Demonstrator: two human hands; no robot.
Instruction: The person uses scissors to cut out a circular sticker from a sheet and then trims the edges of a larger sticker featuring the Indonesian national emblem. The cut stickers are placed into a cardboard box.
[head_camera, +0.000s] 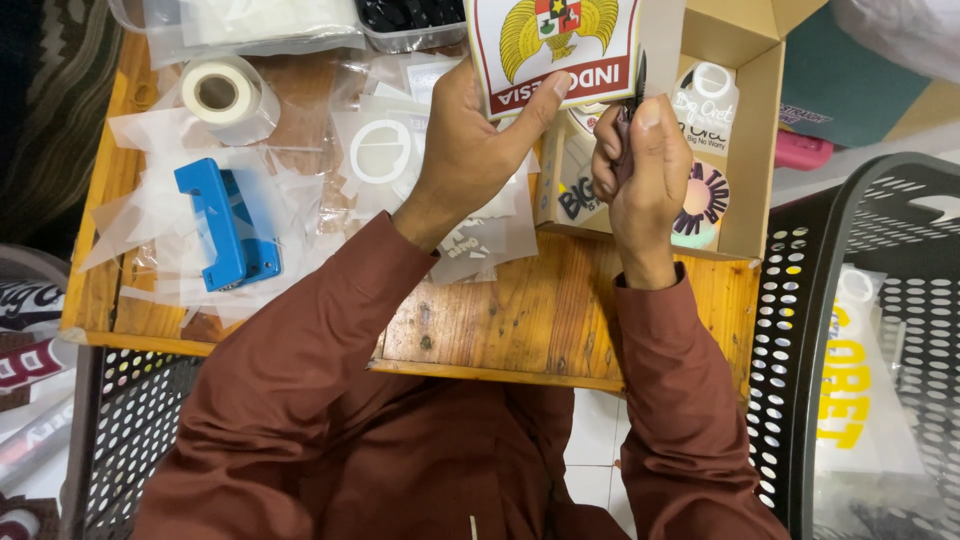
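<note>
A low wooden desk (520, 310) with worn, grainy planks is seen from above, flanked by black perforated plastic baskets (800, 330) at its right and left edges. Clear film scraps are strewn over its left half, with a tape roll (222, 93) near the far left corner and a blue plastic holder (226, 225) toward the left edge. An open cardboard box (745, 120) at the far right corner holds printed stickers. A crest sticker sheet (555, 45) is pinched by the left hand (470, 150) above the far edge, while dark scissors (632, 105) are gripped tightly by the right hand (645, 175) against the sheet's right side.
</note>
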